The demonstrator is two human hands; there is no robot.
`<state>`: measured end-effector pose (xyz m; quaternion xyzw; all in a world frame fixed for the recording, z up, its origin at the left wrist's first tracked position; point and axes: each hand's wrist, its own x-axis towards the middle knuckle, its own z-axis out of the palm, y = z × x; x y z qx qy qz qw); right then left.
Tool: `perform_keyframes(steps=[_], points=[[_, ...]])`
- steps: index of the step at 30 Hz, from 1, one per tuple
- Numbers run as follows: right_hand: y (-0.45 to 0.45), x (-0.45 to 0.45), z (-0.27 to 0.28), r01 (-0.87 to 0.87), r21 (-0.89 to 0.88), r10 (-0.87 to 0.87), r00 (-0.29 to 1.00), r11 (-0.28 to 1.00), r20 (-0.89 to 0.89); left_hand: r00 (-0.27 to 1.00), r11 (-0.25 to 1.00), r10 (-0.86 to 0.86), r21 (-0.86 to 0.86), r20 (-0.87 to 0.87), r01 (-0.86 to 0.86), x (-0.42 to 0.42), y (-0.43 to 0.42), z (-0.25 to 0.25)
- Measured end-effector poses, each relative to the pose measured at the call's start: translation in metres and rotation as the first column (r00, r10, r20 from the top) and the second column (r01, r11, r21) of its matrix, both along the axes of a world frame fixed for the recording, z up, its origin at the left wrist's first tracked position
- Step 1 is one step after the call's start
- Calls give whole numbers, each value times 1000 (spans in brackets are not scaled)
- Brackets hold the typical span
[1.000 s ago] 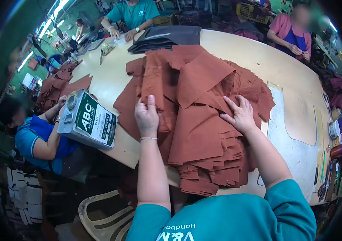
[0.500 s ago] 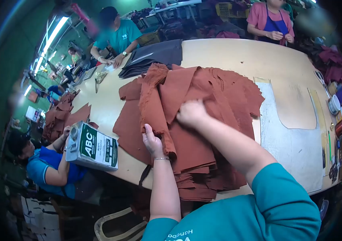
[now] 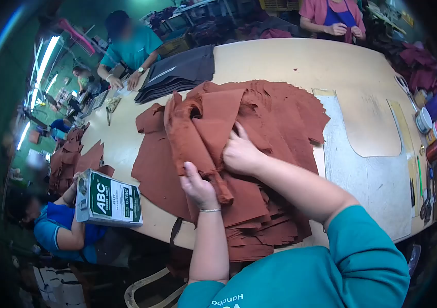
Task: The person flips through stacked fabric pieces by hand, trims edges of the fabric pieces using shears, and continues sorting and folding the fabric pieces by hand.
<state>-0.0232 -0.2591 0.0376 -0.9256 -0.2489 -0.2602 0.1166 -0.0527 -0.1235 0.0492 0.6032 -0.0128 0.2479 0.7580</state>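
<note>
A pile of rust-brown cut sheets [image 3: 290,118], leather or thick cloth, lies across the table in front of me. My left hand [image 3: 200,189] is closed around the lower end of a rolled rust-brown sheet [image 3: 190,138], its thumb pointing up along the roll. My right hand [image 3: 241,153] is closed at the edge of a flat rust-brown flap [image 3: 222,113] beside the roll; the fingertips are partly hidden by the material. Frayed edges of stacked sheets [image 3: 267,231] hang near the table's front.
Dark grey sheets [image 3: 177,72] lie at the back left. A white cut-out pattern [image 3: 367,190] is to the right, with scissors [image 3: 426,208] at the edge. A co-worker holds an ABC cement can [image 3: 110,200] at the left. Other people stand behind the table [image 3: 264,59].
The rolled sheet has bunched and shifted, with its top end curled open. My right hand has turned and its fingers now point up along the flap. The view has shifted slightly.
</note>
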Motion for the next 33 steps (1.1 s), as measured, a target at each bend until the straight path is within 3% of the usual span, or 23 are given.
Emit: perform_keyframes(steps=[3,4,5,6,7,8,9,10,12,13,14,16,19,20,22,27,33], points=[[-17,77,17,267,302,-262,963,915,-56,992,997,-61,63,107,54,-13,-23,-13],[-36,84,29,545,292,-465,832,786,-303,993,996,-73,66,87,68,-15,-24,-15],[-54,90,41,773,165,-608,594,613,-526,994,995,-82,70,68,77,-16,-21,-15],[-79,92,51,856,205,-400,417,474,-816,995,993,-88,80,54,83,-14,-19,-15],[-97,91,44,883,141,-404,340,447,-849,995,995,-84,59,56,81,-10,-18,-18],[-107,85,40,895,171,-478,373,413,-795,995,996,-78,40,54,76,-6,-17,-23],[-117,80,34,871,322,-493,479,372,-726,997,998,-67,21,48,66,-5,-14,-27],[-118,69,32,817,453,-559,575,356,-598,988,995,-95,27,-123,99,-9,-10,-26],[-101,34,26,347,784,-536,844,515,-22,989,993,-117,7,-91,118,-11,-10,-21],[-78,2,42,139,807,-352,931,574,91,990,992,-125,-1,-70,125,-8,-11,-19],[-49,-28,52,110,842,-158,987,528,-29,988,988,-150,-45,-26,149,-5,-9,-22],[-13,-56,49,33,738,82,989,674,-119,979,964,-202,-170,36,205,-5,-15,-15],[14,-53,52,356,743,182,826,566,-534,912,885,-408,-226,46,407,-6,0,-28],[17,-47,49,360,725,147,834,587,-532,884,854,-467,-243,32,460,3,7,-42],[20,-31,40,364,682,80,847,634,-526,909,857,-408,-307,84,413,-5,-1,-27],[18,-22,27,276,809,312,820,519,-480,864,757,-473,-420,175,500,-6,0,-21],[17,-26,14,182,918,448,828,353,-337,964,952,-265,-159,5,263,-2,-4,-22]])
